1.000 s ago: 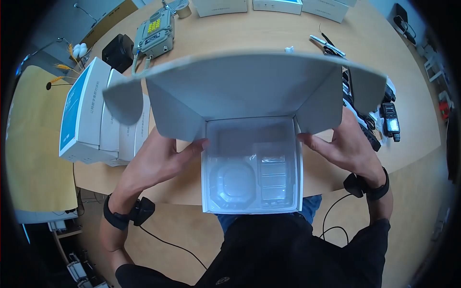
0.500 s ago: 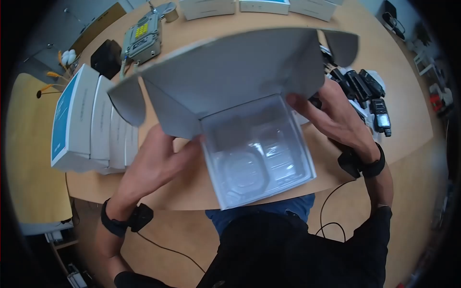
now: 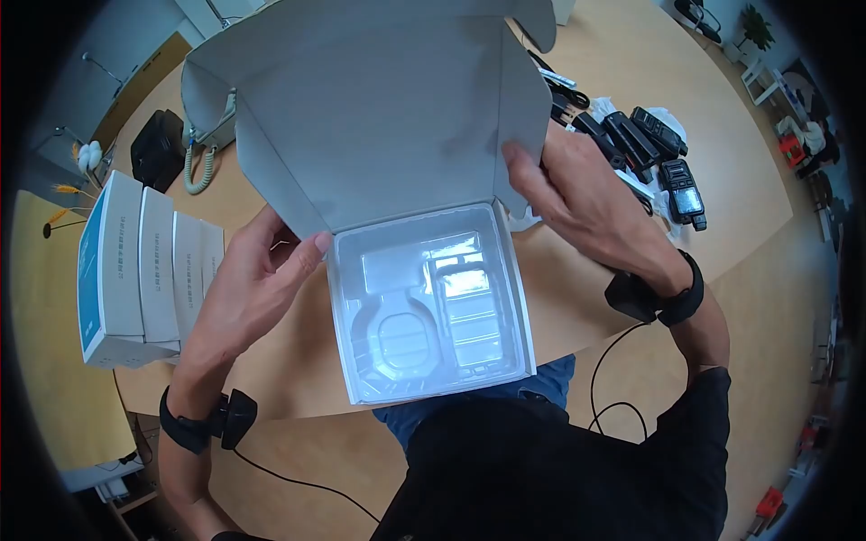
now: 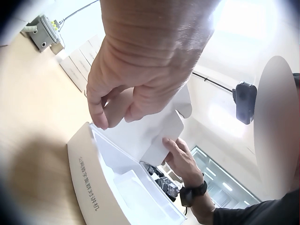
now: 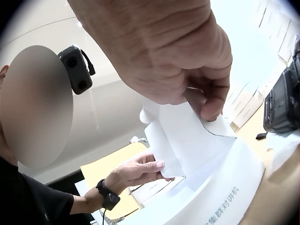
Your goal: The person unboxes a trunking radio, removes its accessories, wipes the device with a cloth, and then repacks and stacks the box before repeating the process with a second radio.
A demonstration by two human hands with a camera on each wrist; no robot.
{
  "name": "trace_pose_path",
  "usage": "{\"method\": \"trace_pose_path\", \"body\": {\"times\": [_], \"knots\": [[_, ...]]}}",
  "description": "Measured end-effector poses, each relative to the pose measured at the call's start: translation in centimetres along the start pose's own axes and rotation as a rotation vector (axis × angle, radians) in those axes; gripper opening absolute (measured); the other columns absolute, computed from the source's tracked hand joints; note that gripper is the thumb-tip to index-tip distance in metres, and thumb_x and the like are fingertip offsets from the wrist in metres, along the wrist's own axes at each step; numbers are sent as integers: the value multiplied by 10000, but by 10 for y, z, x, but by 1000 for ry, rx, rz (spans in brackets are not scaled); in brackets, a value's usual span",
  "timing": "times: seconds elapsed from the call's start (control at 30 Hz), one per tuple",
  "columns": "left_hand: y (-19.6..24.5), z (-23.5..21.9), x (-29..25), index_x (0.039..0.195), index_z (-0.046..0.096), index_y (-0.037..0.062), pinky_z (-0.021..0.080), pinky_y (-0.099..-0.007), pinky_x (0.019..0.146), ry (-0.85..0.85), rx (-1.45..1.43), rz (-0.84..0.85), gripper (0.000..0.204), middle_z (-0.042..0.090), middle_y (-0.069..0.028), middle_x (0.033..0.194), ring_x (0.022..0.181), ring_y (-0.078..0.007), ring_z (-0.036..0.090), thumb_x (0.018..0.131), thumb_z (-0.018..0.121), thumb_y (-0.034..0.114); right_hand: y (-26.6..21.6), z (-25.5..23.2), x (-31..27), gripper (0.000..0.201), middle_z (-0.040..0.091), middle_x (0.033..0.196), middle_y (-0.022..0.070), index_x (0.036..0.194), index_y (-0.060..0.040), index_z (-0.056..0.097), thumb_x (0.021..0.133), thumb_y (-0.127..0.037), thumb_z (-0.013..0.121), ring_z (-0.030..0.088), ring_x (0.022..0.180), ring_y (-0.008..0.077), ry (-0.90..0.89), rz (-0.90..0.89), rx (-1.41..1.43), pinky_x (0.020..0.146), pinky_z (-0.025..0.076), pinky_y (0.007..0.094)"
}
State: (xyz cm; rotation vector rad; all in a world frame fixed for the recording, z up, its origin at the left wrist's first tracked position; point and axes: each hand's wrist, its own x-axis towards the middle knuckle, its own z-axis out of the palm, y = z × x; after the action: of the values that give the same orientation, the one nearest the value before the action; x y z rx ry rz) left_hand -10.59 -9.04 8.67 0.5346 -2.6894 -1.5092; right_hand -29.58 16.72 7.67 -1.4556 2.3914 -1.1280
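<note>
An opened white cardboard box (image 3: 526, 311) sits at the table's front edge, close to the person's body. Inside lies a clear plastic tray (image 3: 401, 343) with moulded hollows. The box's lid (image 3: 388, 108) stands raised, its side flaps folded inward. My left hand (image 3: 248, 279) pinches the left side flap near the hinge, thumb on the inside; part of its fingers is hidden behind the flap. On the other side, my right hand (image 3: 586, 194) pinches the right flap between thumb and fingers, which the right wrist view shows close up.
Several white boxes (image 3: 131, 261) stand in a row at the left. Behind them are a black case (image 3: 158, 149) and a corded telephone (image 3: 212, 135). Several black two-way radios (image 3: 683, 194) lie with cables and plastic wrapping at the right.
The box has turned and its lid has tipped further back, showing more of the lid's inside and the tray. Both hands have stayed at the flaps. The head view has shifted.
</note>
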Motion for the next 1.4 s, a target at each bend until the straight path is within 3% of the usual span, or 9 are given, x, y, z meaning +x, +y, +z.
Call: {"method": "trace_pose_path", "body": {"times": [0.23,0.33,0.43,0.67,1.03,1.07,1.23,1.33,1.4], "knots": [[4,-5,-12,1237,593,-89,512,-347,933,-50,70,-100,369,674,-125,1064,980,-186,644,977,657,165,-5,5,-1,159,507,697,170,1097,16,449,1053,-135,426,521,621,321,-27,-57,-1,638,433,459],[-19,4,-14,1190,597,-89,534,-407,939,15,129,266,349,682,-187,1081,989,-283,682,923,694,114,-7,7,-2,146,530,798,190,1116,20,461,1035,-102,457,546,708,346,-36,-11,-37,684,439,461],[-23,6,-18,1159,608,-86,543,-421,925,-89,130,105,330,680,-202,1087,975,-278,683,915,702,116,-3,20,-7,162,544,839,213,1141,26,464,1019,-79,479,563,744,393,57,-204,-95,707,445,482],[-22,13,-13,1219,585,-53,531,-350,868,193,-22,239,320,673,-164,1020,904,-221,660,1010,622,186,-8,11,7,230,558,842,202,1173,15,489,1030,-164,513,568,750,362,31,-65,-27,709,450,463],[4,-2,-15,1252,545,-83,548,-385,889,104,69,116,392,672,-176,1012,922,-223,659,1059,544,258,-14,1,6,213,502,827,173,1142,12,459,1023,-163,436,486,704,347,70,-61,5,729,411,475],[1,0,-17,1255,545,-78,548,-388,879,111,69,162,381,675,-174,1017,915,-230,660,1049,561,241,-12,3,3,277,520,774,84,1008,-1,487,1097,-253,417,531,657,173,88,-130,-21,629,462,356],[-18,5,-37,1270,551,-50,544,-391,834,78,126,306,359,686,-144,1035,882,-232,663,1018,615,197,-19,17,-26,167,604,876,178,1112,40,559,1045,-110,531,595,764,310,130,-133,-162,734,480,439],[-17,5,-52,1281,597,10,518,-346,750,5,279,23,322,677,-116,992,797,-193,637,1010,638,178,-15,10,-45,175,608,951,193,1078,40,564,933,-25,636,633,848,337,-130,17,-109,772,504,441],[-22,6,-48,1276,600,-66,503,-292,790,11,325,88,317,642,-136,1120,932,-157,599,1027,617,130,2,18,-44,194,598,1037,191,1074,20,575,904,-17,659,640,865,330,-11,-249,-250,717,516,427]]}}
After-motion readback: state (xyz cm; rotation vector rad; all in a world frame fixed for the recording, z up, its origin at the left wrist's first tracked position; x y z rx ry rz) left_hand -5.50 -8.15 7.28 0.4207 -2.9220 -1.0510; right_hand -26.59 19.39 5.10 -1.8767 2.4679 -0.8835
